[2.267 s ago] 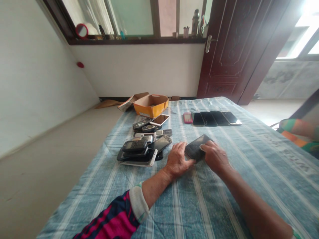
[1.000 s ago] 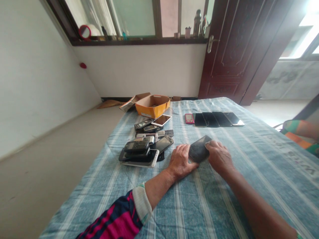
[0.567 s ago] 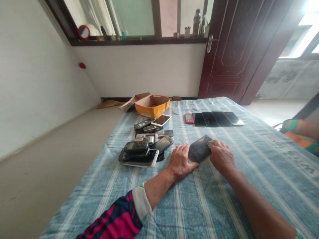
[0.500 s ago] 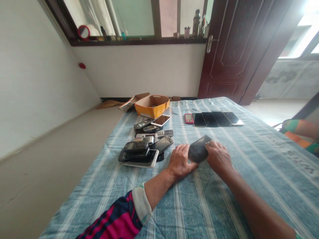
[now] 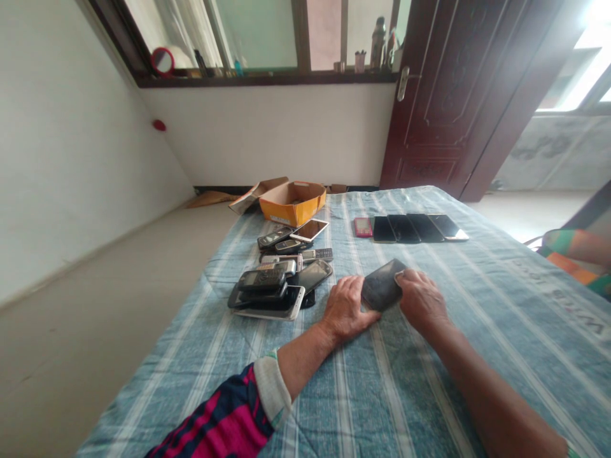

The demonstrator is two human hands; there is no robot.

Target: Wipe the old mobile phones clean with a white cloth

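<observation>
A dark smartphone (image 5: 382, 284) lies tilted on the striped cloth, its grey-black screen facing up. My left hand (image 5: 346, 305) is closed around its left and near edges, thumb along the bottom. At the phone's right edge, my right hand (image 5: 422, 299) has its fingers bunched together against the screen. A small pale bit shows at those fingertips; I cannot make out what it is. Left of my hands lies a pile of old mobile phones (image 5: 262, 280), some stacked on others. Farther right, several dark smartphones (image 5: 405, 228) overlap in a row beside a pink phone (image 5: 363, 227).
An orange cardboard box (image 5: 292, 203) stands open behind the pile, its loose lid (image 5: 258, 194) beside it. Blue striped cloth (image 5: 315, 394) covers the table. Beyond are a wall, a window ledge with bottles and a round mirror (image 5: 162, 62), and a dark red door (image 5: 439, 95).
My right hand has shifted very slightly right along the phone's edge. My left hand and the phone keep nearly the same place; the whole view has drifted a little.
</observation>
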